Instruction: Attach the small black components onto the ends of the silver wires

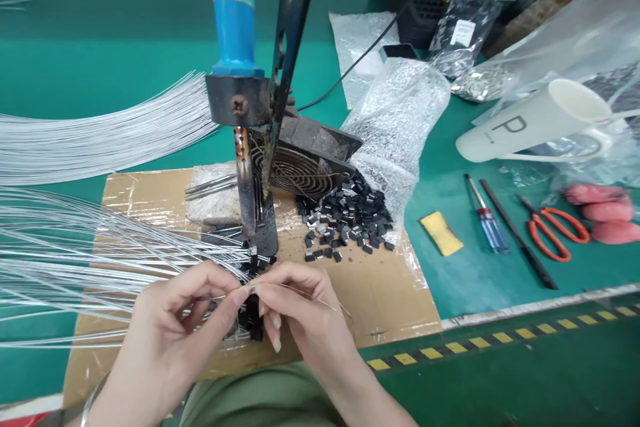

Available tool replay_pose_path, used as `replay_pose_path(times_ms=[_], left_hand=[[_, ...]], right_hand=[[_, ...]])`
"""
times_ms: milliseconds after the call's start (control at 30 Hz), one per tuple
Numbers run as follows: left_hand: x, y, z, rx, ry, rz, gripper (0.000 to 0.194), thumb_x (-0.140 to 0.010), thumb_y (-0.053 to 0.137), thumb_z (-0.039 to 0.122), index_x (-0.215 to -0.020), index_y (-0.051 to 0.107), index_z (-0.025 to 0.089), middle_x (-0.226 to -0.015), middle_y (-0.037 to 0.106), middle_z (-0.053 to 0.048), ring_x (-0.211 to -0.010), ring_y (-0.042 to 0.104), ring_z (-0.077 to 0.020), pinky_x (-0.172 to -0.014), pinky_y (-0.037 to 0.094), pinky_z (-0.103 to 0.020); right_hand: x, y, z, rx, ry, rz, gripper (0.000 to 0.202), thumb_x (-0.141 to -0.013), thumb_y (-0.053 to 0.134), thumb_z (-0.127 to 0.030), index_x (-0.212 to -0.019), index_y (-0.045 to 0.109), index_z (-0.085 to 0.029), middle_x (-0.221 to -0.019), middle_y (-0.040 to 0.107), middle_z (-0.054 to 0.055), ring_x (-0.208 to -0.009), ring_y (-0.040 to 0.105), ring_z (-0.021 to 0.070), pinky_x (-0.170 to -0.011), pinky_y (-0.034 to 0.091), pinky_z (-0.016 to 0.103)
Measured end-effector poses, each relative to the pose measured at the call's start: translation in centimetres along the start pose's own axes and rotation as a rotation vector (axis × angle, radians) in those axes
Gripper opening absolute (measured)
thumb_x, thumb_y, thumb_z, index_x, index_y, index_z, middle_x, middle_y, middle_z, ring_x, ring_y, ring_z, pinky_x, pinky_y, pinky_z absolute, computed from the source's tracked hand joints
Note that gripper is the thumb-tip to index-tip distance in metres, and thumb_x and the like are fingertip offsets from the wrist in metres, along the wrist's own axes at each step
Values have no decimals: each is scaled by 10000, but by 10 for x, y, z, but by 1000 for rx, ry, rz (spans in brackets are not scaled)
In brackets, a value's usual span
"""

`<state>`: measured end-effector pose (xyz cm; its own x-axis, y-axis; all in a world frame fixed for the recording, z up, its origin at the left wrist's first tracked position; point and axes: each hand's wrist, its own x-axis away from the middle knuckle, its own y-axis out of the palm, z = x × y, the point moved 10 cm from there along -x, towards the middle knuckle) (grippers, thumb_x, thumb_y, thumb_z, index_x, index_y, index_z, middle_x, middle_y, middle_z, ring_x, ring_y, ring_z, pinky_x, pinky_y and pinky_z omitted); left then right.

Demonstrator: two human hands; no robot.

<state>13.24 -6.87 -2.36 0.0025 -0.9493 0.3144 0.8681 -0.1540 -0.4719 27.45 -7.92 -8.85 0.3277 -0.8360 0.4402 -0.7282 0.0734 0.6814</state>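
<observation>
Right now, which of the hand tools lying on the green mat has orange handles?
The scissors, furthest right. The screwdriver has a clear blue handle; the thin tool between them is black.

The small black part [253, 317] under the fingers [260, 293] is largely covered by them and cannot be identified. The white wires [75, 133] are cut off at the left edge. The soldering iron [235, 13] is cut off at the top.

bench [90, 67]: green mat
centre: cardboard sheet [390, 293]
right: yellow sponge [441, 233], screwdriver [486, 221], orange scissors [550, 230], white cup [530, 120]
</observation>
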Motion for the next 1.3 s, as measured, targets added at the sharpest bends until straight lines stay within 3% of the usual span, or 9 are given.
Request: replay_pose_path(times_ms=[200, 367, 833, 1000, 1300], left_hand=[[-3, 2, 1, -2, 20, -32, 267, -921, 719, 447, -800, 792, 221, -669, 740, -16, -544, 610, -134, -467, 423, -200], [-1, -1, 6, 21, 111, 42, 166, -929, 708, 337, -821, 780, 234, -686, 765, 8, -552, 648, -130, -473, 437, -194], [5, -5, 3, -44, 144, 162, 181, -962, 719, 375, -837, 749, 248, -654, 703, 42, -559, 604, -107, -512, 437, -197], [8, -5, 6, -51, 194, 219, 171, -963, 716, 347, -836, 764, 244, -715, 757, 23, -590, 641, -113, -519, 464, -196], [5, -5, 7, -19, 166, 239, 185, -945, 726, 352, -822, 765, 220, -695, 761, 7, -555, 629, -112, -485, 462, -187]], right_hand=[[-1, 1, 1, 9, 8, -19, 177, -836, 924, -361, -845, 877, -190, -664, 740, -13, -435, 603, 67, -431, 520, 170], [0, 4, 0, -24, -15, 0, 179, -838, 905, -368, -828, 872, -192, -658, 725, -10, -413, 567, 64, -401, 471, 172], [-3, 8, 1, -90, -42, 35, 190, -811, 912, -375, -794, 864, -192, -605, 676, -24, -379, 510, 54, -357, 432, 164], [-3, 9, 2, -128, -44, 59, 166, -794, 919, -359, -795, 882, -197, -601, 663, -23, -390, 517, 49, -364, 443, 152], [-3, 10, 1, -135, -47, 66, 183, -794, 926, -382, -819, 889, -205, -626, 684, -13, -408, 517, 62, -370, 483, 170]])
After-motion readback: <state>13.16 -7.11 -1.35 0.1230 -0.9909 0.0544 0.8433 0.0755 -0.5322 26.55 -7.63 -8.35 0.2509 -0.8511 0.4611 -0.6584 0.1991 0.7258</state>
